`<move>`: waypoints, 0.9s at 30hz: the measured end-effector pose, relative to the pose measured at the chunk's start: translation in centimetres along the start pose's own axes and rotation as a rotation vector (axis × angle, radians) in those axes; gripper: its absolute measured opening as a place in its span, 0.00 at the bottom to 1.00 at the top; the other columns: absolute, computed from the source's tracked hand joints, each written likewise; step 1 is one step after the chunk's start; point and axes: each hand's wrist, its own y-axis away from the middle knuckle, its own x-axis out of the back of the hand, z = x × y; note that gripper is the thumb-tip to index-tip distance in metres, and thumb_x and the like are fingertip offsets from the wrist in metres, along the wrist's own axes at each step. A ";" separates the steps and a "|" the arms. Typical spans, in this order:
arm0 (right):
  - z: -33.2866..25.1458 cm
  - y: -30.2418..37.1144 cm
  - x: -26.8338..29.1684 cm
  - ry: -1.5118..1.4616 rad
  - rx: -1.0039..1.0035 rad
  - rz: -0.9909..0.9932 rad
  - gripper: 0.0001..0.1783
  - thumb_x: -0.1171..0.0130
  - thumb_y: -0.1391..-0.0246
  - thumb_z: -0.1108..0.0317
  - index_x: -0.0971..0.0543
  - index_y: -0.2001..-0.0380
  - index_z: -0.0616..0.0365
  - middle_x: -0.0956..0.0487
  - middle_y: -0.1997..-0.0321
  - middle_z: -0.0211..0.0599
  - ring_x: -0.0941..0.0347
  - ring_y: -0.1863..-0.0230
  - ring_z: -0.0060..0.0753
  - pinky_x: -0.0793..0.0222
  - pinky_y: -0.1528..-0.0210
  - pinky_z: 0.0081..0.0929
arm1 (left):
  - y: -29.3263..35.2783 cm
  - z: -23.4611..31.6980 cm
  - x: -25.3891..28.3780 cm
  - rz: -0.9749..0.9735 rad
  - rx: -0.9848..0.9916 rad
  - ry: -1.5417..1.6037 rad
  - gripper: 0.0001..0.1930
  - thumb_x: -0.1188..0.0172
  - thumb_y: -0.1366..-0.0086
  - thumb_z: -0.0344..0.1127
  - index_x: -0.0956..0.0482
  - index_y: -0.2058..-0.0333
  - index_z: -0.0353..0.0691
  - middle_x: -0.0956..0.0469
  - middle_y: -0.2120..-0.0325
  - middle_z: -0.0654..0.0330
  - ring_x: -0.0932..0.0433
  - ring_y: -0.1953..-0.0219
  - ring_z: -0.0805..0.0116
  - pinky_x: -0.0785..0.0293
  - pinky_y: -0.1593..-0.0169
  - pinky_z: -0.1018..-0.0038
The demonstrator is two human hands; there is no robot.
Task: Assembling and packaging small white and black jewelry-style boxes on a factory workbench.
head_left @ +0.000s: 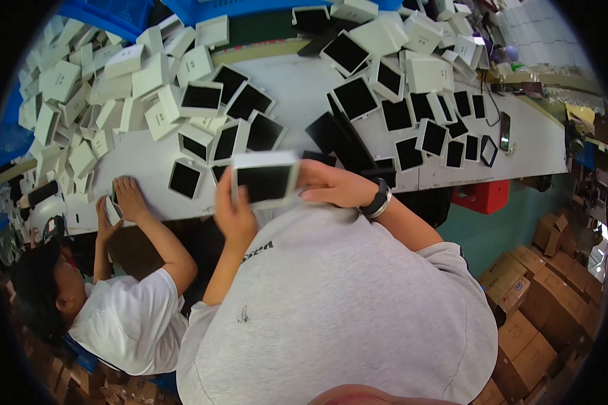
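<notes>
Close to my body I hold a small white box (265, 159) with a black inside facing up. My left hand (235, 212) grips its left side, fingers wrapped round the edge. On the other side, my right hand (331, 183) has its fingers curled at the box's right edge. The box and left hand are slightly blurred. Just beyond lie several similar white boxes with black insides, such as one white box (185, 179) to the left and another white box (357, 98) to the right. A long black piece (344, 138) lies behind my right hand.
White cartons (64, 79) are heaped at the far left of the table (297, 84), near blue crates (108, 15). A co-worker (125, 317) sits at my left, handling a white box. A red container (481, 196) and brown cardboard boxes (544, 290) are to the right.
</notes>
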 end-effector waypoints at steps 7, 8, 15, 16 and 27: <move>-0.4 0.2 8.7 1.419 -0.206 0.683 0.39 0.32 0.59 0.50 0.33 0.49 0.62 0.24 0.56 0.47 0.26 0.55 0.42 0.28 0.55 0.34 | -6.2 -6.3 8.0 0.433 -0.111 -0.963 0.19 0.48 0.35 0.34 0.30 0.48 0.33 0.30 0.51 0.47 0.32 0.49 0.53 0.39 0.44 0.65; 0.0 0.2 9.1 1.443 -0.346 0.641 0.42 0.32 0.60 0.49 0.35 0.48 0.64 0.25 0.57 0.51 0.27 0.56 0.48 0.29 0.56 0.37 | -7.2 -5.9 7.5 0.445 -0.120 -0.958 0.19 0.48 0.35 0.34 0.30 0.48 0.33 0.30 0.51 0.47 0.32 0.49 0.53 0.39 0.44 0.65; 5.7 0.0 10.5 1.096 -0.180 0.721 0.35 0.35 0.57 0.63 0.36 0.46 0.61 0.28 0.49 0.54 0.31 0.48 0.55 0.33 0.48 0.40 | -19.8 -0.5 -8.6 0.178 -0.426 -0.131 0.19 0.39 0.46 0.26 0.27 0.54 0.36 0.26 0.57 0.51 0.29 0.51 0.53 0.36 0.46 0.63; 6.2 0.3 10.4 1.073 -0.142 0.734 0.33 0.35 0.56 0.62 0.34 0.47 0.61 0.27 0.50 0.53 0.31 0.49 0.54 0.33 0.48 0.40 | -22.5 2.4 -11.7 0.027 -0.503 -0.093 0.20 0.39 0.48 0.26 0.26 0.54 0.37 0.27 0.54 0.51 0.30 0.50 0.51 0.36 0.47 0.62; 5.2 5.5 9.6 0.314 0.134 0.831 0.25 0.41 0.48 0.68 0.33 0.47 0.63 0.27 0.49 0.46 0.33 0.45 0.38 0.39 0.44 0.32 | -39.1 2.9 -30.3 -0.178 -0.704 -0.641 0.19 0.41 0.53 0.26 0.25 0.59 0.44 0.30 0.52 0.54 0.33 0.45 0.51 0.39 0.41 0.57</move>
